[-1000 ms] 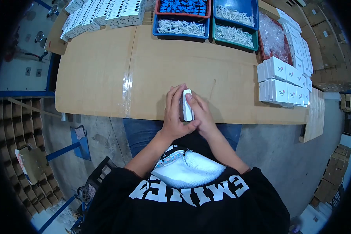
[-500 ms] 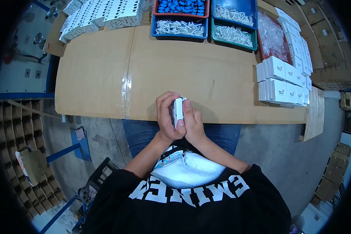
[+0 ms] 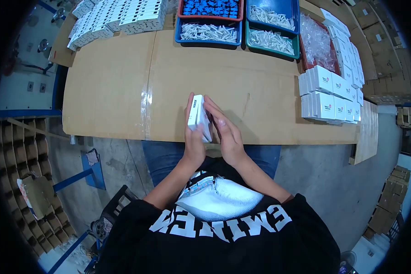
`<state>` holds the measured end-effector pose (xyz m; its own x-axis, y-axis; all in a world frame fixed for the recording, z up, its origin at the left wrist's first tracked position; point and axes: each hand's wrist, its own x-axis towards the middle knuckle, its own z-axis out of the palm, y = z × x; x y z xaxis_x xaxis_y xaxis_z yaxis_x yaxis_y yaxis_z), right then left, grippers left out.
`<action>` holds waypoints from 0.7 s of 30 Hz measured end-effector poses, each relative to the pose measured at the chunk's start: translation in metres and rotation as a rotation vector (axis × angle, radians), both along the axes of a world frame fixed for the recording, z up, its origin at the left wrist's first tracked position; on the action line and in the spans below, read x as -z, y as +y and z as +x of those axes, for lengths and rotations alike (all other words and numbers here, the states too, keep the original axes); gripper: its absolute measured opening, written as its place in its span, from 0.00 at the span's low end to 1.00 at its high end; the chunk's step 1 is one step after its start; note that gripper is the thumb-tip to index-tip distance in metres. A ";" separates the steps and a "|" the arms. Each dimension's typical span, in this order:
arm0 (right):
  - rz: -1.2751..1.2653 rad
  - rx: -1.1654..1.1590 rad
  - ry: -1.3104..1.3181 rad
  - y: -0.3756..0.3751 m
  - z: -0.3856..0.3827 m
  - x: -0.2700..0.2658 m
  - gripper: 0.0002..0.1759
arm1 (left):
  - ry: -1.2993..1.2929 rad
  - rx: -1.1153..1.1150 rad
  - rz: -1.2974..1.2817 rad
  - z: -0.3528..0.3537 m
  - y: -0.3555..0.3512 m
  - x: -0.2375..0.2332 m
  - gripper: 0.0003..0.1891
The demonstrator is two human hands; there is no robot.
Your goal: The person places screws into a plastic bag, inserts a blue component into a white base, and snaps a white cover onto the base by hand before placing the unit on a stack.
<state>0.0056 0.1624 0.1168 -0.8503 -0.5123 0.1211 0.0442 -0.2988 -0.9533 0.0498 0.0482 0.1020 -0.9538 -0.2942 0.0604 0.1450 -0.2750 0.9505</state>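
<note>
A small white box with dark print on its narrow upper face is held tilted between my hands, above the table's near edge. My left hand grips its left side, with the thumb across the near end. Along the box's right side lie the straightened fingers of my right hand, their tips against its upper edge. The right palm stands a little apart from the box's near end. My fingers hide part of the box's sides.
Cardboard covers the table. At the back are a blue tray of white plugs, a red tray of blue pieces and a green tray. White boxes stack at right, more boxes at back left.
The small white box has turned and tilted in my hands, showing its printed narrow face. My fingers have straightened from a curled grip, and the right palm has moved slightly away.
</note>
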 end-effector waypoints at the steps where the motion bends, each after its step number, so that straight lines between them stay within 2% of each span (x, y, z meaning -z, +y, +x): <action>1: 0.037 0.009 -0.050 0.000 -0.001 0.005 0.28 | -0.091 -0.065 0.182 -0.002 0.002 -0.004 0.47; 2: 0.072 0.019 -0.097 -0.001 -0.003 0.007 0.26 | -0.180 -0.131 0.363 -0.006 0.002 -0.009 0.48; 3: 0.071 0.016 -0.096 -0.002 -0.004 0.008 0.26 | -0.302 -0.195 0.420 -0.011 0.001 -0.015 0.46; 4: 0.043 0.060 -0.216 -0.001 -0.006 0.008 0.24 | -0.301 -0.197 0.420 -0.013 -0.005 -0.012 0.46; 5: 0.015 0.105 -0.336 0.000 -0.008 0.009 0.22 | -0.355 -0.172 0.596 -0.013 -0.015 -0.006 0.44; 6: 0.017 0.104 -0.337 0.002 -0.011 0.010 0.22 | -0.408 -0.145 0.773 -0.012 -0.023 -0.004 0.42; 7: -0.019 0.133 -0.389 0.005 -0.015 0.012 0.21 | -0.452 -0.102 0.849 -0.011 -0.029 -0.006 0.41; 13: -0.051 0.184 -0.482 0.015 -0.024 0.016 0.19 | -0.426 0.082 1.008 -0.008 -0.041 -0.003 0.42; 21: 0.086 0.137 -0.501 0.016 -0.023 0.021 0.17 | -0.532 0.040 0.920 -0.013 -0.039 -0.016 0.44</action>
<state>-0.0175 0.1781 0.0953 -0.8531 -0.3824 -0.3550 0.4668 -0.2553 -0.8467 0.0367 0.0095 0.1182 -0.8018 0.0177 -0.5973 -0.2530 -0.9156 0.3125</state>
